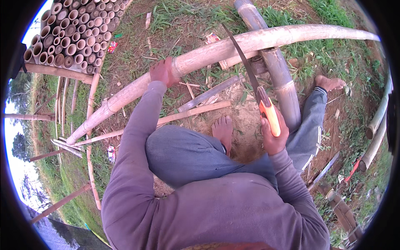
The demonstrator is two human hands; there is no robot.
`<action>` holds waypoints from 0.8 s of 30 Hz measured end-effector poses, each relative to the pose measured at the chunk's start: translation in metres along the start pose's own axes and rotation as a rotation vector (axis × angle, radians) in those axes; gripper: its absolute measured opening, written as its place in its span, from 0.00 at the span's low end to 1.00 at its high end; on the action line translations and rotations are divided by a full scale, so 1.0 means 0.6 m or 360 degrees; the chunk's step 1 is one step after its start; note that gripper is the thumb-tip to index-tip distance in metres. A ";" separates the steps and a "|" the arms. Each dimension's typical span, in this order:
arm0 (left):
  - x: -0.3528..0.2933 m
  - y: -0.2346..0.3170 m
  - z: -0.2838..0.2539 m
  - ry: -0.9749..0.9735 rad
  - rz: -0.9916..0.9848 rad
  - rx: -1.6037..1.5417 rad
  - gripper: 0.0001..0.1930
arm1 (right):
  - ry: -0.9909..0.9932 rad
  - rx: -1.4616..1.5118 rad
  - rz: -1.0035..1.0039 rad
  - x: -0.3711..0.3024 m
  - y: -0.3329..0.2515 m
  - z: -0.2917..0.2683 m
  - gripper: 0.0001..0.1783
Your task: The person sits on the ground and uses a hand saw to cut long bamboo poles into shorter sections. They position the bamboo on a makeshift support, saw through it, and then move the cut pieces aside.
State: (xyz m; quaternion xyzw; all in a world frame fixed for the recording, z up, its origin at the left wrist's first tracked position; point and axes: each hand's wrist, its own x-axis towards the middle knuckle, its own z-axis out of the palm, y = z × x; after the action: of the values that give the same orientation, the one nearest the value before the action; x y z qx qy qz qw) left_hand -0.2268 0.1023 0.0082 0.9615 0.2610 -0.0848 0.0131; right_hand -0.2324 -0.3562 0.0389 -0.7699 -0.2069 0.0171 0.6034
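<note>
A long, pale bamboo pole (208,55) runs from the lower left up to the far right. My left hand (163,71) is wrapped over it beside one of its joints. In my right hand (275,135) is a handsaw (271,114) with an orange and dark handle, gripped with closed fingers. Its long, curved blade points away and crosses over the pole; whether the teeth touch the bamboo I cannot tell. Beneath the pole a thicker, greyish bamboo post (286,85) lies crosswise as a support.
Cut bamboo pieces (73,35) are stacked at the far left, near a bamboo rail frame (92,112). Split bamboo strips (196,111) and sawdust lie by my bare foot (223,129). To the right are a long blade (326,170), a red-handled tool (354,168) and more poles (375,143).
</note>
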 end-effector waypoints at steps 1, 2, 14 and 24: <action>-0.003 -0.004 0.014 0.0038 0.0008 0.0003 0.50 | -0.0045 -0.0070 0.0016 -0.050 -0.001 -0.031 0.31; 0.000 -0.005 0.024 0.0085 0.0029 0.0011 0.50 | -0.0060 -0.0071 0.0025 -0.081 0.004 -0.048 0.31; 0.013 -0.013 -0.002 0.0037 0.0040 -0.0011 0.49 | 0.0056 0.0014 -0.0020 0.171 0.011 0.081 0.26; 0.010 0.027 0.000 -0.0003 -0.0002 0.0054 0.57 | 0.0044 -0.0098 -0.0086 0.084 0.042 0.037 0.29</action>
State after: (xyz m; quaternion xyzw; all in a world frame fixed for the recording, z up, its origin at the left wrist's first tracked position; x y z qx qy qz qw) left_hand -0.2134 0.0912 0.0070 0.9613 0.2602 -0.0901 -0.0030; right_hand -0.1849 -0.3230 0.0207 -0.7825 -0.2196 -0.0163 0.5824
